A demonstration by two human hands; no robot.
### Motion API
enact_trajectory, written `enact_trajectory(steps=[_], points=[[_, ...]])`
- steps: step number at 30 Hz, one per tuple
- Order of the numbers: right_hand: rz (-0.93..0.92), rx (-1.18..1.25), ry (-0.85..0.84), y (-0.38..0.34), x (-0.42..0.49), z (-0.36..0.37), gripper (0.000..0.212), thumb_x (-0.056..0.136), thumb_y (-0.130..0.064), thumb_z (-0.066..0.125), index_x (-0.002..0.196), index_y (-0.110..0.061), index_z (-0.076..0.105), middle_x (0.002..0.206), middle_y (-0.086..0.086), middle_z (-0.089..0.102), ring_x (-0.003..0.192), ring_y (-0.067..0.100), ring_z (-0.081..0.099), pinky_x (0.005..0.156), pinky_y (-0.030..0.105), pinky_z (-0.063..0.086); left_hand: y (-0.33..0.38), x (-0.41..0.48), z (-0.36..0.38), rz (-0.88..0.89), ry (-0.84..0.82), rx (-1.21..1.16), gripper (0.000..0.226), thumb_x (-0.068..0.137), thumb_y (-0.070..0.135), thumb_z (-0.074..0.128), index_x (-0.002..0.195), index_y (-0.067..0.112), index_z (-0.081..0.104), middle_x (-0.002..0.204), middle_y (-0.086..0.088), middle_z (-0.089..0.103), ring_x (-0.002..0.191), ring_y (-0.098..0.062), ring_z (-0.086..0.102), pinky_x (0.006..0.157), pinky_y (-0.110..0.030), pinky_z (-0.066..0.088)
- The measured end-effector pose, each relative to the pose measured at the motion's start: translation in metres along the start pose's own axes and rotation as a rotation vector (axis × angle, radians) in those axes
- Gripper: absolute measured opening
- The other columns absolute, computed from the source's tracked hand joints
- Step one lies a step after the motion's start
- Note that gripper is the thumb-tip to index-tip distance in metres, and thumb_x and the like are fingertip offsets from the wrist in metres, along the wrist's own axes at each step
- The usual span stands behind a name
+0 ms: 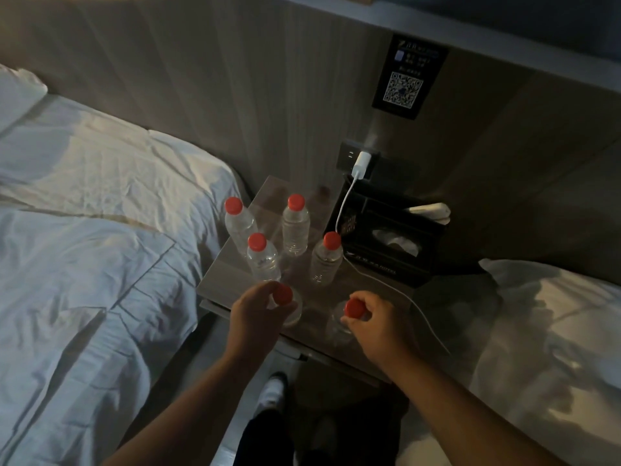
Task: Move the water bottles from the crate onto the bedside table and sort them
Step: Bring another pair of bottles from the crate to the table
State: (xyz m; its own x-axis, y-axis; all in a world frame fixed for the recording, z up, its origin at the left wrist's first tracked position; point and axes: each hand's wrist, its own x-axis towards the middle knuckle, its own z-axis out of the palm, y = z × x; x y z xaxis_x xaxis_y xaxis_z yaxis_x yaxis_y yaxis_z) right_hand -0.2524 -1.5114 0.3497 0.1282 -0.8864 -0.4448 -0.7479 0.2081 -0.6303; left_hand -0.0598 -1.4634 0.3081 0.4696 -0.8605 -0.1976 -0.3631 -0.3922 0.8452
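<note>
left hand [257,316] fingers wrapped round clear plastic red-capped bottle [284,293], right hand [378,322] pinching second red-capped bottle [354,307], front of grey-brown bedside table [218,280]

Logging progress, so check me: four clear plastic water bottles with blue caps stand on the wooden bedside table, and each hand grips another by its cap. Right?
Not quite: the head view shows red caps, not blue. Four clear plastic water bottles with red caps stand on the wooden bedside table, and the left hand and right hand each grip another by its cap.
</note>
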Motion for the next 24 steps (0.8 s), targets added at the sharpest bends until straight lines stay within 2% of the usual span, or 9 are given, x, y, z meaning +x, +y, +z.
enact_trajectory(steps=[4,7,9,12,14,16,18,24], points=[[-0.008,0.008,-0.003,0.005,0.002,0.004,0.042,0.079,-0.017,0.074,0.118,-0.020,0.059,0.119,0.001,0.060,0.105,0.011,0.055,0.084,0.020,0.044,-0.003,0.001,0.003,0.023,0.005,0.014,0.026,0.069,0.022,0.083,0.086,0.031,0.066,0.086,0.008,0.068,0.083,-0.012,0.066,0.075,-0.041,0.056],[0.004,-0.032,-0.049,0.014,0.004,0.009,0.050,0.081,-0.010,0.069,0.129,-0.018,0.054,0.136,0.002,0.050,0.124,0.017,0.048,0.093,0.018,0.039,-0.005,0.000,0.004,0.017,-0.007,0.013,0.036,0.069,0.019,0.083,0.092,0.035,0.059,0.092,0.013,0.062,0.088,-0.013,0.062,0.073,-0.034,0.054],[0.095,-0.007,-0.143,0.018,0.005,0.014,0.063,0.081,-0.001,0.063,0.138,-0.023,0.045,0.147,0.003,0.039,0.135,0.021,0.039,0.103,0.025,0.036,-0.010,0.002,0.005,0.020,-0.080,0.024,0.040,0.068,0.020,0.084,0.099,0.028,0.059,0.098,0.014,0.058,0.092,-0.013,0.061,0.074,-0.027,0.050],[0.203,0.089,-0.161,0.023,0.007,0.022,0.073,0.078,0.009,0.058,0.139,-0.028,0.042,0.142,0.007,0.045,0.130,0.023,0.045,0.104,0.035,0.044,-0.017,0.007,0.009,0.015,-0.148,-0.026,0.046,0.065,0.021,0.085,0.104,0.029,0.063,0.104,0.008,0.063,0.096,-0.010,0.063,0.081,-0.034,0.054],[0.204,0.111,-0.137,0.026,0.007,0.025,0.071,0.079,0.012,0.055,0.138,-0.025,0.044,0.139,0.007,0.048,0.127,0.022,0.048,0.102,0.032,0.044,-0.015,0.008,0.011,0.016,-0.140,-0.037,0.048,0.067,0.014,0.084,0.104,0.032,0.061,0.103,0.012,0.063,0.096,-0.004,0.061,0.082,-0.029,0.051],[0.197,0.143,-0.103,0.025,0.008,0.026,0.069,0.078,0.017,0.054,0.136,-0.019,0.047,0.135,0.008,0.051,0.125,0.022,0.050,0.099,0.026,0.042,-0.014,0.011,0.012,0.025,-0.139,-0.043,0.049,0.070,0.011,0.082,0.107,0.032,0.060,0.103,0.015,0.061,0.095,0.002,0.058,0.081,-0.015,0.045],[0.183,0.179,-0.068,0.024,0.012,0.026,0.066,0.078,0.018,0.052,0.133,-0.017,0.050,0.134,0.009,0.053,0.123,0.022,0.051,0.098,0.026,0.042,-0.010,0.014,0.013,0.024,-0.139,-0.044,0.049,0.071,0.009,0.081,0.104,0.036,0.057,0.099,0.020,0.057,0.091,0.010,0.054,0.074,-0.003,0.039],[0.130,0.220,-0.005,0.009,0.030,0.021,0.060,0.080,0.021,0.049,0.132,-0.009,0.050,0.129,0.007,0.053,0.121,0.017,0.049,0.093,0.020,0.037,-0.004,0.028,0.018,0.025,-0.142,-0.060,0.043,0.073,0.007,0.078,0.106,0.027,0.060,0.095,0.023,0.055,0.086,0.014,0.049,0.072,-0.005,0.035]])
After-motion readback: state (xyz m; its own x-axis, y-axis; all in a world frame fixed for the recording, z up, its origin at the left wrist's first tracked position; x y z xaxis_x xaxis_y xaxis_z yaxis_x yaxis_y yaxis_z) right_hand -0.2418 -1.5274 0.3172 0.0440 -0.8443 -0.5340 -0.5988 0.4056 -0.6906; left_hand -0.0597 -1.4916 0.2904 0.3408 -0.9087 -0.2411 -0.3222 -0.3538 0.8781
